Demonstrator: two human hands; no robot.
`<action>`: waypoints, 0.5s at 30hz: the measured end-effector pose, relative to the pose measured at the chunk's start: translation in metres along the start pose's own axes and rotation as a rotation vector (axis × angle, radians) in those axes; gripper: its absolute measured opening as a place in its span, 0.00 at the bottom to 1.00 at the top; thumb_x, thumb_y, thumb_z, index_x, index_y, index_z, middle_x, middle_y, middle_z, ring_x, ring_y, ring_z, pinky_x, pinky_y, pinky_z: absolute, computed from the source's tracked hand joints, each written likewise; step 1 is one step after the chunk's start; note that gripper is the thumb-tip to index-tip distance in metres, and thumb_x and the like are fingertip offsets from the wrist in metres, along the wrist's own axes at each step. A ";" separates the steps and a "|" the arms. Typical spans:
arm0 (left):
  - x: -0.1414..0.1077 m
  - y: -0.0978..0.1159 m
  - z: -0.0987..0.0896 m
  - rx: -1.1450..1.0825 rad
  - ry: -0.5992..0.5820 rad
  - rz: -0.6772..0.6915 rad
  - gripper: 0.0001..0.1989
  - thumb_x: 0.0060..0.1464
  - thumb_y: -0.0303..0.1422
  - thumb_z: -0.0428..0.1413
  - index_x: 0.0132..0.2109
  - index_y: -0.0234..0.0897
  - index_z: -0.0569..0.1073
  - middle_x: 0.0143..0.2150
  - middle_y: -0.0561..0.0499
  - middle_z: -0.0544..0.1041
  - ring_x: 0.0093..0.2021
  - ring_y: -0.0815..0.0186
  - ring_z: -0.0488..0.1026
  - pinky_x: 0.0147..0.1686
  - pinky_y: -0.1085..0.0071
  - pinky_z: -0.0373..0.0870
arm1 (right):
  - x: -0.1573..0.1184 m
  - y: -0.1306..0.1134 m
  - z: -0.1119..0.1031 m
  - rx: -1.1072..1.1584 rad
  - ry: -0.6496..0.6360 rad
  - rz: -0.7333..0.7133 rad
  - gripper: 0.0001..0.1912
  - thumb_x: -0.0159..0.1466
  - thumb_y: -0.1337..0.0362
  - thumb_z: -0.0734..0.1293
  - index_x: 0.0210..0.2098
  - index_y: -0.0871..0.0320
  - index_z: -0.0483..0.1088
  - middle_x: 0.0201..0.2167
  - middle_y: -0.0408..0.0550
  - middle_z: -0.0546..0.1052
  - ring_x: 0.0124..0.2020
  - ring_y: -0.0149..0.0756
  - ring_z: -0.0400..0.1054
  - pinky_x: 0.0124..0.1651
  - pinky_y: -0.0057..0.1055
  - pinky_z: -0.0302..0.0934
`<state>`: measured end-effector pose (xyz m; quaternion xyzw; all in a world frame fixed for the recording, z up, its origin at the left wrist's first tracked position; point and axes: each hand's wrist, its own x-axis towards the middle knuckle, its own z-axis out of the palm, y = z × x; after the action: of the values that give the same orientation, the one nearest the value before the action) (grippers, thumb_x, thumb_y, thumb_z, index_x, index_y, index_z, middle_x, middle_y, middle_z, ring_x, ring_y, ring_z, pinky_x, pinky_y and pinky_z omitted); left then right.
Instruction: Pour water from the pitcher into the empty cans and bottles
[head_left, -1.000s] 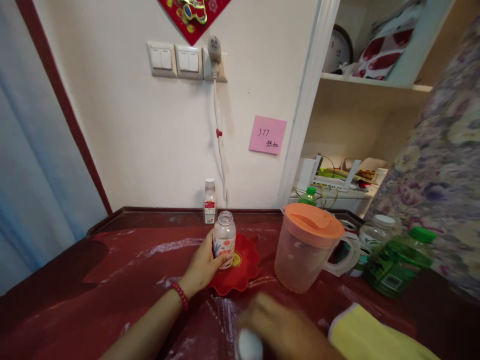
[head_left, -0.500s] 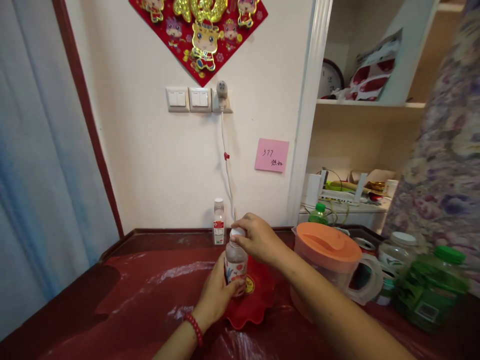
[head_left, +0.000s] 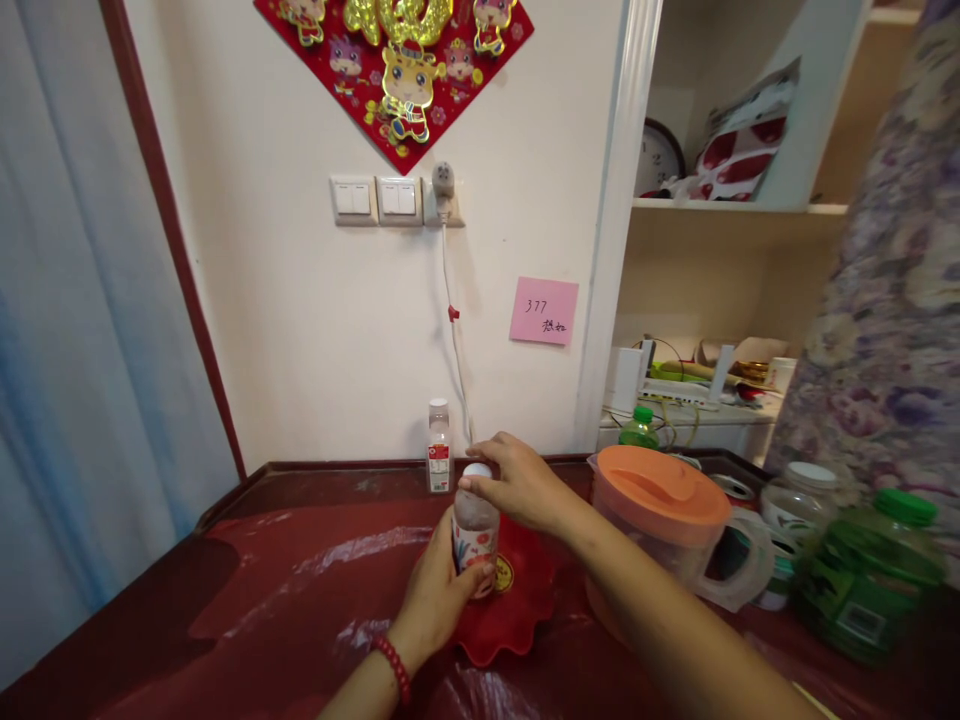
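Observation:
A clear plastic bottle with a flowered label and a white cap is upright in front of me. My left hand, with a red bead bracelet on the wrist, is wrapped round the bottle's body. Up at the top, my right hand has its thumb and fingers closed on the cap. Below and behind the bottle lies a red dish with a wavy rim; whether the bottle touches it I cannot tell. Another small bottle, white-capped with a red and white label, stands by the wall.
To the right stand a pitcher with an orange lid, a clear jar, a green-capped jug and a green-capped bottle. A white cord hangs down the wall. The table has a dark red shiny cover.
The view has shifted slightly. Both hands stay on the bottle, and the right fingers on the cap have changed position a little.

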<state>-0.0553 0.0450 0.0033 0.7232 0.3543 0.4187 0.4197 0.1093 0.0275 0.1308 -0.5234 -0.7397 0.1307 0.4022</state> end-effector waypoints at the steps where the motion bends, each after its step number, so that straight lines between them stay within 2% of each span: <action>1: 0.000 0.000 0.000 -0.011 -0.002 0.000 0.33 0.49 0.27 0.58 0.63 0.40 0.62 0.57 0.45 0.75 0.53 0.55 0.72 0.53 0.63 0.67 | -0.001 0.000 0.000 0.042 -0.002 -0.006 0.19 0.61 0.63 0.69 0.51 0.58 0.75 0.46 0.54 0.76 0.47 0.44 0.70 0.51 0.40 0.62; 3: 0.001 -0.001 0.000 -0.028 0.007 -0.005 0.33 0.48 0.26 0.58 0.62 0.39 0.63 0.56 0.45 0.76 0.53 0.56 0.73 0.54 0.63 0.67 | -0.002 0.002 0.003 0.130 -0.004 -0.007 0.22 0.61 0.68 0.66 0.55 0.57 0.72 0.51 0.52 0.77 0.51 0.40 0.71 0.54 0.36 0.62; 5: 0.001 -0.002 0.000 -0.032 0.022 -0.010 0.33 0.48 0.26 0.59 0.62 0.38 0.63 0.56 0.45 0.76 0.53 0.56 0.73 0.54 0.63 0.66 | -0.003 0.005 0.008 0.192 0.019 0.021 0.22 0.59 0.71 0.66 0.53 0.58 0.73 0.49 0.49 0.79 0.49 0.38 0.72 0.53 0.33 0.64; 9: 0.002 -0.002 0.000 -0.027 0.035 -0.001 0.33 0.48 0.28 0.60 0.62 0.39 0.64 0.56 0.44 0.76 0.52 0.55 0.73 0.53 0.63 0.67 | -0.003 0.008 0.018 0.197 0.149 0.100 0.16 0.55 0.64 0.73 0.42 0.61 0.75 0.40 0.51 0.78 0.41 0.42 0.71 0.48 0.39 0.65; 12: 0.002 -0.003 -0.001 -0.039 0.042 0.013 0.33 0.49 0.29 0.60 0.63 0.38 0.64 0.55 0.44 0.76 0.51 0.54 0.74 0.52 0.63 0.68 | -0.005 0.007 0.020 0.220 0.175 0.101 0.21 0.55 0.61 0.74 0.46 0.61 0.74 0.46 0.55 0.76 0.47 0.45 0.70 0.52 0.42 0.62; 15: 0.003 -0.005 -0.001 -0.047 0.037 0.011 0.35 0.48 0.30 0.60 0.64 0.38 0.63 0.54 0.43 0.77 0.50 0.53 0.75 0.52 0.61 0.69 | -0.007 0.007 0.021 0.300 0.146 0.074 0.23 0.55 0.68 0.70 0.51 0.58 0.72 0.50 0.52 0.77 0.51 0.42 0.70 0.55 0.38 0.62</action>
<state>-0.0560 0.0501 0.0003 0.7072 0.3482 0.4424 0.4277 0.0994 0.0294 0.1096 -0.4923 -0.6609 0.2161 0.5236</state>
